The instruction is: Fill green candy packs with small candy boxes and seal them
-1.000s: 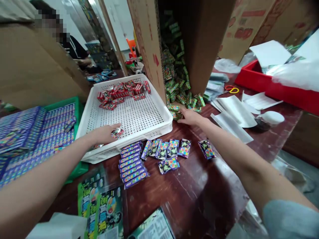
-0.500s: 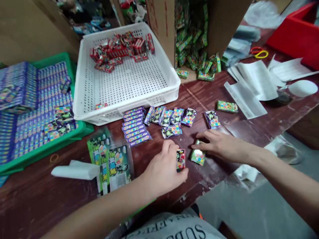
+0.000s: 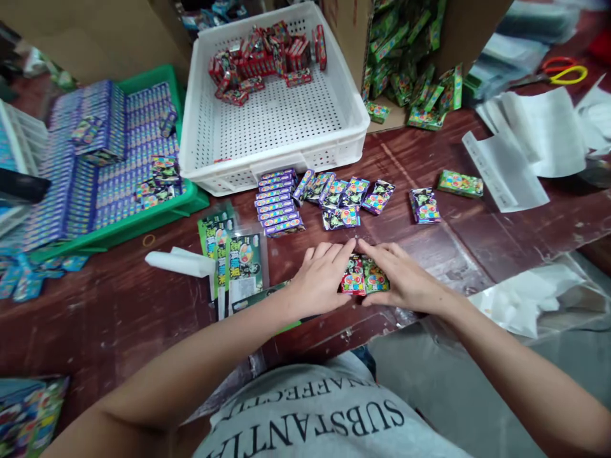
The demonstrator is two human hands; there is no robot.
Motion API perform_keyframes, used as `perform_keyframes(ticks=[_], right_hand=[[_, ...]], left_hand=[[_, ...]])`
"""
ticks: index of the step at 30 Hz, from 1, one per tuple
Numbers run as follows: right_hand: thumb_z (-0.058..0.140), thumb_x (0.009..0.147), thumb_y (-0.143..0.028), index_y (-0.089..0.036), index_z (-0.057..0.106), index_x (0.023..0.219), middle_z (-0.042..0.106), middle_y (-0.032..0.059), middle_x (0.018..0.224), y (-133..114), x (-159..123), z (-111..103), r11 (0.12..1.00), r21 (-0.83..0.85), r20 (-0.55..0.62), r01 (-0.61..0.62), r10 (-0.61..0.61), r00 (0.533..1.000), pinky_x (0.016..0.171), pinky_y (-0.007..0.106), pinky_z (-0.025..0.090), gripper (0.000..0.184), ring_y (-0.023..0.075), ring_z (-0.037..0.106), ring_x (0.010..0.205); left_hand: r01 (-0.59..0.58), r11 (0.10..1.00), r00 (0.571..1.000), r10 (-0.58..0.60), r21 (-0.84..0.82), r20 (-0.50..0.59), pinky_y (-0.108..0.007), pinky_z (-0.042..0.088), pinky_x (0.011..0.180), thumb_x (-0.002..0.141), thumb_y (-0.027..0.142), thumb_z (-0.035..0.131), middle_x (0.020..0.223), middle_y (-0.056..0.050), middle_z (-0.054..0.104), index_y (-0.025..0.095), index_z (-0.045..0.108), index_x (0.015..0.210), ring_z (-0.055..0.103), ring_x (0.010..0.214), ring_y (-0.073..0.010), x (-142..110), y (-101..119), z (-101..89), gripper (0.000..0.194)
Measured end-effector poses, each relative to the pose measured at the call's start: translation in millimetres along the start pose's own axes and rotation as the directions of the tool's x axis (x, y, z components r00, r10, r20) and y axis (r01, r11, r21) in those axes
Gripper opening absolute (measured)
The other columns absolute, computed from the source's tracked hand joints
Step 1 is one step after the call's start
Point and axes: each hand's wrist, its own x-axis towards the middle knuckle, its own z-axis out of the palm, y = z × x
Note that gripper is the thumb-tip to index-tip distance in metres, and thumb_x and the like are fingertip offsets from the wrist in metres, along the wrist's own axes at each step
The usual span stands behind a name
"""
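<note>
My left hand (image 3: 321,280) curls around the left side of a small red printed box (image 3: 352,277). My right hand (image 3: 405,280) grips a small green printed box (image 3: 375,276) from its right side. The two boxes lie side by side near the table's front edge, touching, thumbs at the near end and fingers at the far end. Just beyond my hands, several purple boxes (image 3: 340,218) lie in a loose row, beside a neat stack of purple boxes (image 3: 278,205). One more purple box (image 3: 424,205) and a green box (image 3: 460,184) sit farther right.
A white perforated tray (image 3: 267,137) holds red boxes. Left of it is a green tray (image 3: 193,202) packed with purple boxes. Green boxes spill from a carton (image 3: 347,38). Printed bags (image 3: 244,267), a white roll (image 3: 179,262), paper sheets (image 3: 548,130) and scissors (image 3: 568,73) also lie around.
My hands came back from the white tray and the carton with a red and a green box, then brought them together. A green box was left at the right. The view tilted down.
</note>
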Motion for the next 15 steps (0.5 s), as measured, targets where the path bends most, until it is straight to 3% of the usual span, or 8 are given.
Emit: perform_keyframes(ticks=[3, 7, 9, 11, 15], right_hand=[[0.075, 0.082, -0.056, -0.028, 0.019, 0.163, 0.060, 0.0142, 0.136, -4.2, 0.1, -1.5, 0.999, -0.034, -0.022, -0.024, 0.024, 0.999, 0.098, 0.056, 0.048, 0.103, 0.0352, 0.052, 0.114], [0.077, 0.080, -0.052, -0.032, 0.031, 0.159, 0.064, 0.0116, 0.129, -3.0, -3.2, -5.4, 1.000, 0.013, 0.010, 0.027, -0.027, 1.000, 0.100, 0.057, 0.045, 0.094, 0.0339, 0.055, 0.113], [0.078, 0.078, -0.053, -0.034, 0.031, 0.159, 0.064, 0.0103, 0.130, 0.4, -0.4, -5.8, 0.995, 0.044, 0.070, 0.089, -0.092, 0.993, 0.109, 0.062, 0.038, 0.096, 0.0331, 0.056, 0.116], [0.080, 0.077, -0.053, -0.035, 0.031, 0.159, 0.065, 0.0083, 0.129, 2.3, 7.5, -4.0, 0.987, 0.067, 0.112, 0.149, -0.156, 0.981, 0.117, 0.065, 0.027, 0.097, 0.0320, 0.055, 0.118], [0.079, 0.077, -0.052, -0.034, 0.032, 0.158, 0.065, 0.0060, 0.133, -2.4, 28.7, 2.9, 0.973, 0.070, 0.137, 0.221, -0.229, 0.964, 0.122, 0.067, 0.015, 0.096, 0.0307, 0.054, 0.119]], left_hand=[[0.039, 0.999, 0.999, -0.040, -0.030, -0.030, -0.055, 0.035, 0.107, 0.075, 0.048, 0.079, 0.151, -0.016, 0.048, 0.023, 0.007, 0.163, 0.042, 0.135, -0.0386, -15.3, -1.3, -3.1, 0.116], [0.199, 0.980, 0.975, -0.195, 0.029, -0.104, -0.062, 0.028, 0.114, 0.057, 0.064, 0.087, 0.160, -0.020, 0.035, 0.022, 0.007, 0.163, 0.034, 0.142, -0.0465, -66.3, -9.3, -14.6, 0.140], [0.257, 0.964, 0.965, -0.252, 0.061, -0.075, -0.063, 0.029, 0.113, 0.058, 0.062, 0.087, 0.156, -0.021, 0.040, 0.022, 0.013, 0.162, 0.038, 0.139, -0.0466, -91.7, -14.5, -14.7, 0.134], [0.243, 0.968, 0.970, -0.243, 0.054, -0.015, -0.060, 0.033, 0.112, 0.067, 0.053, 0.084, 0.150, -0.019, 0.047, 0.022, 0.022, 0.159, 0.044, 0.135, -0.0424, -107.6, -18.9, -9.8, 0.115], [0.199, 0.980, 0.979, -0.200, -0.026, -0.030, -0.053, 0.037, 0.112, 0.075, 0.041, 0.080, 0.143, -0.015, 0.049, 0.021, 0.034, 0.152, 0.047, 0.132, -0.0349, -112.5, -23.6, 5.4, 0.092]])
